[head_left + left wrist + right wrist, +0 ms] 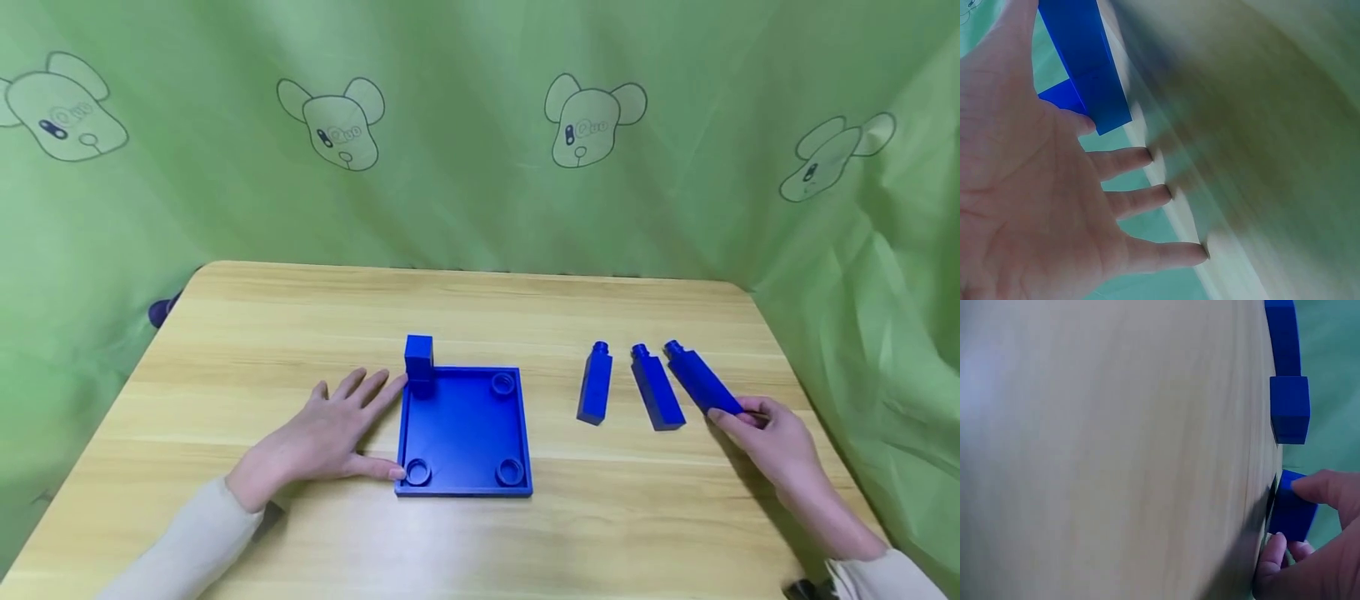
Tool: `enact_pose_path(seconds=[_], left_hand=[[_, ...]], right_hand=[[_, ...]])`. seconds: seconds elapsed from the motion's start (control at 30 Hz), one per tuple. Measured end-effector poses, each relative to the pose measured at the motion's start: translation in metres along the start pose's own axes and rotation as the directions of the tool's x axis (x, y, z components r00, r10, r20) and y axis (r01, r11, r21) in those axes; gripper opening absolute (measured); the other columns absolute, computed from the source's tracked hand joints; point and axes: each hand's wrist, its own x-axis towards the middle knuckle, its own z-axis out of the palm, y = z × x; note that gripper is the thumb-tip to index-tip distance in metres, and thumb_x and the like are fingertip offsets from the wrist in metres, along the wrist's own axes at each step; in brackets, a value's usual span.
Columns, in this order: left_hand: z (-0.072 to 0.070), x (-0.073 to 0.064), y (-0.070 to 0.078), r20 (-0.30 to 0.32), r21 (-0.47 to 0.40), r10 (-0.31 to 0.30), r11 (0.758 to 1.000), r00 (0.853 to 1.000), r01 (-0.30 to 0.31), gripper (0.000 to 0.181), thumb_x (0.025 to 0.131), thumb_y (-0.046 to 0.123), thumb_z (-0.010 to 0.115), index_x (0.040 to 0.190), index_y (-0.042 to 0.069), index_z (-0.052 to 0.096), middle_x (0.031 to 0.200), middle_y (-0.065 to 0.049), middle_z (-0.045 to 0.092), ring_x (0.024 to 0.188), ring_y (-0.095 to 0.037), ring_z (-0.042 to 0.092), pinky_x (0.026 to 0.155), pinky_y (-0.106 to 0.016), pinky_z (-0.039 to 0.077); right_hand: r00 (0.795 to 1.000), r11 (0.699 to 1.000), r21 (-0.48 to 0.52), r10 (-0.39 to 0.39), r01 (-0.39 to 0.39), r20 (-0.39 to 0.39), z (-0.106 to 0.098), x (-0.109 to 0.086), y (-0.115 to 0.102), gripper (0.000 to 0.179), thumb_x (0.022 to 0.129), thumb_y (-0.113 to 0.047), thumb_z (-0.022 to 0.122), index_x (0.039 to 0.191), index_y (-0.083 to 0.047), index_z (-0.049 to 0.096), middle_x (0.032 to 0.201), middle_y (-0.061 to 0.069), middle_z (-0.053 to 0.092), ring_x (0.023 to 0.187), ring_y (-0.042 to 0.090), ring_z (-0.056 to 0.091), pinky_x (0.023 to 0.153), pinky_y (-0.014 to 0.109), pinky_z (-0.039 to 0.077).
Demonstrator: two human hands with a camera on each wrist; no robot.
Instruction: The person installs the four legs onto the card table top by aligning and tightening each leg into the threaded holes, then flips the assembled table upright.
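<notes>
L hand (326,437), spread, touches blue tray (465,433); 1 block (419,354) stands in its far-L corner. R hand (780,442) pinches post (701,379) near R edge of table (637,533); room b/w tray & 2 other posts (596,385).

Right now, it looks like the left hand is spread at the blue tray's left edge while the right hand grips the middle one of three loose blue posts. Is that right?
Not quite: the right hand grips the rightmost post, not the middle post, as the head view shows. The left hand is spread at the blue tray's left edge.
</notes>
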Motion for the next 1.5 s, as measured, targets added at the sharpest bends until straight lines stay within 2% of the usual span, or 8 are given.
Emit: enact_pose_path(seconds=[0.1, 0.2, 0.33, 0.53, 0.7, 0.97, 1.23, 1.5], left_hand=[[-0.001, 0.0, 0.0, 0.0, 0.003, 0.002, 1.0, 1.0, -0.002, 0.125, 0.087, 0.095, 0.052, 0.177, 0.015, 0.019, 0.174, -0.025, 0.03, 0.156, -0.055, 0.029, 0.105, -0.089, 0.033], [-0.001, 0.0, 0.0, -0.008, 0.008, 0.009, 1.0, 1.0, -0.009, 0.124, 0.088, 0.094, 0.052, 0.176, 0.014, 0.02, 0.173, -0.026, 0.032, 0.155, -0.056, 0.032, 0.103, -0.089, 0.035], [-0.002, 0.001, 0.001, -0.011, 0.01, 0.011, 1.0, 1.0, -0.011, 0.124, 0.088, 0.094, 0.052, 0.176, 0.013, 0.02, 0.173, -0.026, 0.032, 0.154, -0.056, 0.033, 0.103, -0.089, 0.035], [-0.001, 0.0, 0.002, -0.003, 0.002, 0.009, 1.0, 1.0, -0.009, 0.124, 0.088, 0.093, 0.053, 0.176, 0.013, 0.019, 0.173, -0.026, 0.031, 0.155, -0.056, 0.032, 0.104, -0.089, 0.034], [0.001, 0.0, 0.003, -0.002, -0.007, 0.02, 1.0, 1.0, -0.02, 0.122, 0.09, 0.091, 0.056, 0.176, 0.013, 0.019, 0.173, -0.026, 0.032, 0.155, -0.056, 0.03, 0.105, -0.089, 0.033], [-0.001, 0.0, 0.003, -0.001, -0.002, 0.013, 1.0, 1.0, -0.013, 0.122, 0.09, 0.09, 0.056, 0.177, 0.014, 0.018, 0.173, -0.026, 0.03, 0.156, -0.056, 0.029, 0.107, -0.088, 0.031], [0.001, 0.004, 0.005, -0.014, 0.0, 0.025, 1.0, 1.0, -0.025, 0.121, 0.09, 0.09, 0.057, 0.176, 0.013, 0.021, 0.173, -0.026, 0.032, 0.156, -0.055, 0.03, 0.105, -0.088, 0.034], [0.003, 0.002, 0.005, -0.011, -0.007, 0.007, 1.0, 1.0, -0.007, 0.122, 0.089, 0.091, 0.057, 0.176, 0.015, 0.02, 0.174, -0.024, 0.03, 0.157, -0.055, 0.027, 0.107, -0.088, 0.03]], right_hand=[[0.999, 0.992, 0.116, 0.05, -0.049, -0.013, -0.001, 0.001, 0.001, 0.051, 0.105, -0.035, 0.077, 0.127, 0.007, 0.062, 0.095, -0.011, 0.068, 0.08, 0.003, 0.061, 0.066, 0.02, 0.051], [0.996, 0.953, 0.294, 0.086, -0.074, -0.027, -0.001, 0.002, 0.001, 0.031, 0.104, -0.032, 0.079, 0.115, -0.006, 0.066, 0.089, -0.019, 0.07, 0.076, 0.002, 0.067, 0.068, 0.017, 0.053], [0.99, 0.84, 0.536, 0.132, -0.081, -0.056, 0.001, 0.002, -0.002, 0.02, 0.101, -0.022, 0.082, 0.107, -0.014, 0.065, 0.085, -0.015, 0.075, 0.071, 0.004, 0.071, 0.065, 0.015, 0.056], [0.987, 0.661, 0.751, 0.12, 0.004, -0.111, -0.002, 0.002, -0.01, 0.018, 0.1, -0.009, 0.082, 0.108, -0.01, 0.067, 0.087, -0.004, 0.079, 0.071, 0.006, 0.074, 0.066, 0.016, 0.059], [0.989, 0.573, 0.813, 0.026, 0.104, -0.146, -0.011, 0.001, -0.017, 0.02, 0.102, 0.0, 0.076, 0.114, -0.006, 0.062, 0.091, 0.002, 0.081, 0.076, 0.01, 0.078, 0.069, 0.018, 0.06], [0.965, 0.567, 0.799, 0.025, 0.201, -0.26, -0.014, 0.003, -0.036, 0.029, 0.101, 0.001, 0.076, 0.123, -0.006, 0.058, 0.093, 0.001, 0.079, 0.072, 0.01, 0.075, 0.069, 0.018, 0.06], [0.922, 0.487, 0.813, 0.036, 0.32, -0.385, -0.005, 0.001, -0.062, 0.027, 0.098, 0.01, 0.076, 0.122, -0.001, 0.068, 0.093, 0.008, 0.075, 0.069, 0.016, 0.07, 0.067, 0.02, 0.061], [0.933, 0.516, 0.788, -0.068, 0.337, -0.354, 0.019, -0.004, -0.092, 0.027, 0.101, 0.005, 0.074, 0.128, 0.0, 0.071, 0.098, 0.008, 0.075, 0.074, 0.016, 0.068, 0.068, 0.021, 0.059]])
